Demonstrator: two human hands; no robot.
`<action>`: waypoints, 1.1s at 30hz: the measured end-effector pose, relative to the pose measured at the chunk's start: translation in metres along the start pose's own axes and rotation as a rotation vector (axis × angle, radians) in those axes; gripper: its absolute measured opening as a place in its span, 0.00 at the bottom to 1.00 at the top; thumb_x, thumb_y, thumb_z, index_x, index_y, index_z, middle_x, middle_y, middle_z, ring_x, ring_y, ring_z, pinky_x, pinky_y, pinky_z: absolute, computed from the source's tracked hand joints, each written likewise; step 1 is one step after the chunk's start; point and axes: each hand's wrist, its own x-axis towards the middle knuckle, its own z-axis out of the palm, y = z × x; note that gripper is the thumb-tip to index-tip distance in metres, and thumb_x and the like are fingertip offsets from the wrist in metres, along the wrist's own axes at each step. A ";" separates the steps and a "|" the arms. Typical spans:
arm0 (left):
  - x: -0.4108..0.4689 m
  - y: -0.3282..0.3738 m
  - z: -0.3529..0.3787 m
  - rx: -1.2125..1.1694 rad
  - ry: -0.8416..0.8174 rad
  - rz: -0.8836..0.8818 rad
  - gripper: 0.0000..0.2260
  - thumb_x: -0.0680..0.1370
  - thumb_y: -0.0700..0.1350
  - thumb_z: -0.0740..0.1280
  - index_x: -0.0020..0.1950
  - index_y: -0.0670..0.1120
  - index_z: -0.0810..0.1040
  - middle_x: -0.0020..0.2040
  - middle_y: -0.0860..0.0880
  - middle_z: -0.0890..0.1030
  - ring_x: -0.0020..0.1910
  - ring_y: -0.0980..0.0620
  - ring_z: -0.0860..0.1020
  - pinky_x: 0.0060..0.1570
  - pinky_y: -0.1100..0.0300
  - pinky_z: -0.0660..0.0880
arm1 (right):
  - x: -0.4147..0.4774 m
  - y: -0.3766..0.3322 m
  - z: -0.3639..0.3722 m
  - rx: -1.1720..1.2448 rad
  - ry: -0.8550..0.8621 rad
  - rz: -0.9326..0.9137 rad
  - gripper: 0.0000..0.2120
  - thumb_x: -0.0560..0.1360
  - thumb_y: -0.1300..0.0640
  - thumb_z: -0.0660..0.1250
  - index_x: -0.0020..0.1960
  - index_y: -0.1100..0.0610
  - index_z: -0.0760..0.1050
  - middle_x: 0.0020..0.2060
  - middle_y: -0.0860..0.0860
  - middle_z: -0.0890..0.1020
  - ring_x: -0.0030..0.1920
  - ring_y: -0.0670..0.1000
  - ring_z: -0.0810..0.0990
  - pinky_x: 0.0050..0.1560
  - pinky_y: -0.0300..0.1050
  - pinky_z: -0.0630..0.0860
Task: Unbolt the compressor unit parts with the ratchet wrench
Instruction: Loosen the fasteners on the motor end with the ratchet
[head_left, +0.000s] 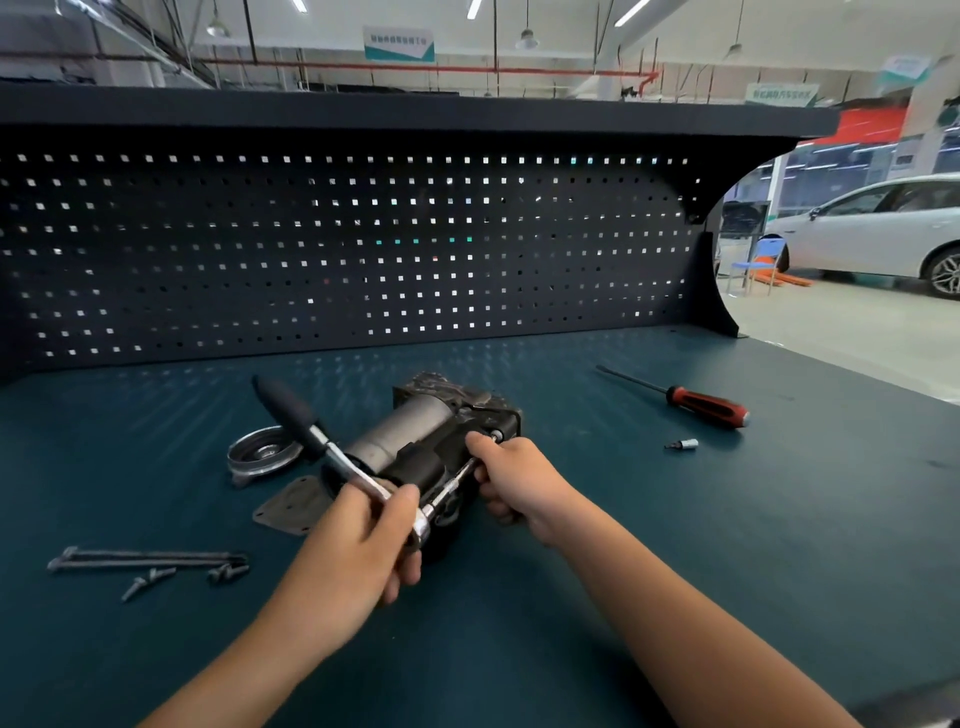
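From my remote seat I see the teal worktop (675, 519) running out under both forearms, with a dark pegboard (337, 249) standing along its far edge, well beyond the hands. Past the right hand, off the worktop, a white car (883, 234) is parked on the shop floor. The compressor (415, 431) lies on its side on the worktop, right between and just beyond the two hands, its grey cylinder pointing away to the left hand's side. My left hand (358, 545) is closed around the ratchet (322, 441) close to its head, thumb on top, and the black handle sticks up and away past that hand. My right hand (519, 478) has its fingers curled round the ratchet's extension bar, the forefinger reaching to the compressor's near corner where the bar ends. Just beyond the left hand, a round metal cover (262, 454) touches the compressor's end, and a flat dark plate (291, 506) lies beside that hand. A red-handled screwdriver (696, 401) lies well outside the right hand. Long bolts (145, 560) and short bolts (150, 579) lie well outside the left hand. A small bit (681, 444) sits near the screwdriver.
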 end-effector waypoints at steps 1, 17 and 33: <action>-0.001 0.000 -0.001 0.166 0.000 0.098 0.09 0.78 0.52 0.59 0.44 0.48 0.68 0.27 0.50 0.78 0.23 0.59 0.71 0.28 0.66 0.69 | 0.000 0.000 -0.001 -0.023 -0.001 0.003 0.20 0.79 0.50 0.55 0.30 0.56 0.63 0.14 0.45 0.61 0.14 0.45 0.58 0.20 0.29 0.54; -0.004 -0.004 -0.012 1.028 0.022 0.518 0.05 0.78 0.52 0.60 0.43 0.56 0.66 0.28 0.55 0.71 0.27 0.56 0.73 0.28 0.59 0.71 | 0.001 0.000 0.004 -0.062 0.081 -0.087 0.18 0.77 0.55 0.60 0.30 0.58 0.66 0.13 0.43 0.62 0.13 0.43 0.58 0.17 0.30 0.55; -0.011 0.001 -0.006 1.025 -0.003 0.670 0.16 0.62 0.40 0.77 0.41 0.50 0.73 0.35 0.50 0.72 0.28 0.52 0.73 0.19 0.62 0.67 | 0.005 0.006 -0.005 -0.126 0.026 -0.077 0.23 0.79 0.51 0.55 0.27 0.57 0.67 0.13 0.45 0.65 0.14 0.45 0.61 0.18 0.31 0.56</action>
